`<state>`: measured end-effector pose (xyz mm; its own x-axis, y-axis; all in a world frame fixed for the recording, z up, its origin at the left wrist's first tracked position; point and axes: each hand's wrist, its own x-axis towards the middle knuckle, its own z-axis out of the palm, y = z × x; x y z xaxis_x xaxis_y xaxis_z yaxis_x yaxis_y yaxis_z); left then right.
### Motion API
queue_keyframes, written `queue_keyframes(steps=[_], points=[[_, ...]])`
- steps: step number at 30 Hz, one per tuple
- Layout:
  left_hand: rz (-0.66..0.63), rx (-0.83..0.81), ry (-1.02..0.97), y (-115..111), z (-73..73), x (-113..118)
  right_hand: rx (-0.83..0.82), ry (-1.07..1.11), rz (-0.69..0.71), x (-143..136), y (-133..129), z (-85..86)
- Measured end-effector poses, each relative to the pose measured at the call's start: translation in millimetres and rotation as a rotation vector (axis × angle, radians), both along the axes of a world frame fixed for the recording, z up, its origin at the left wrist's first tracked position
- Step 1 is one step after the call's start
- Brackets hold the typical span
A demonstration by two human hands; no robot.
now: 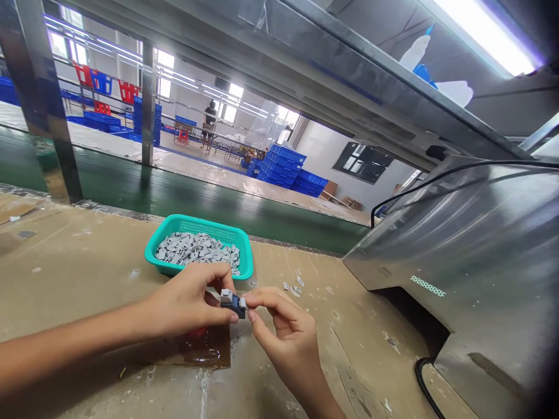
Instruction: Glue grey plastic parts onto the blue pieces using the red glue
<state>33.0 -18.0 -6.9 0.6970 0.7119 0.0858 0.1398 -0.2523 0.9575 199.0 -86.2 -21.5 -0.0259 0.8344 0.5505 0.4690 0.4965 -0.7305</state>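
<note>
Between the thumb and fingers of my left hand [187, 299] is a small dark blue plastic block [233, 305] with a light grey piece [226, 295] on its left end. My right hand [286, 331] pinches a small grey plastic part [243, 302] against the block's right side. Just behind my left hand sits a green plastic basket [151, 247], holding many loose grey plastic parts [196, 247]. A few similar grey pieces [297, 289] lie on the table to the right of the basket.
A brown, wet-looking sheet [209, 352] lies beneath my hands on the worn tabletop [100, 262]. Behind runs a green conveyor belt [196, 192]. A metal housing [471, 244] with black cables stands at right. Blue crates [282, 166] and a person [209, 122] are farther off.
</note>
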Motion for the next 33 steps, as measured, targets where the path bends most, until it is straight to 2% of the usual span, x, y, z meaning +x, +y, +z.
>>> queue_keyframes(steps=[5, 8, 12, 14, 16, 18, 24, 33], points=[[0.003, -0.048, -0.114, -1.5, -1.2, 0.8, 0.074, -0.050, 0.020, -1.0, -0.8, -3.2], [0.048, -0.151, -0.228, -0.2, 2.9, 2.5, 0.082, -0.092, 0.061, -1.6, -2.3, -3.8], [0.082, -0.521, -0.481, 5.1, 9.3, 3.7, 0.068, -0.126, 0.079, -3.4, -3.8, -5.6], [0.150, -0.733, -0.591, 9.1, 10.8, 2.7, 0.058, -0.082, 0.069, -3.3, -3.4, -8.2], [0.229, -0.870, -0.636, 13.1, 11.8, 0.9, 0.051, -0.047, 0.049, -2.2, -2.1, -11.1], [0.236, -0.939, -0.644, 15.9, 12.7, -0.6, 0.038, -0.041, 0.035, -0.7, -0.3, -13.5], [0.134, -0.832, -0.645, 17.1, 13.5, -0.6, 0.002, -0.047, 0.042, 2.2, 3.6, -17.2], [-0.227, -0.855, -0.533, 21.9, 7.6, -11.4, -0.057, -0.027, 0.021, 4.3, 4.3, -16.5]])
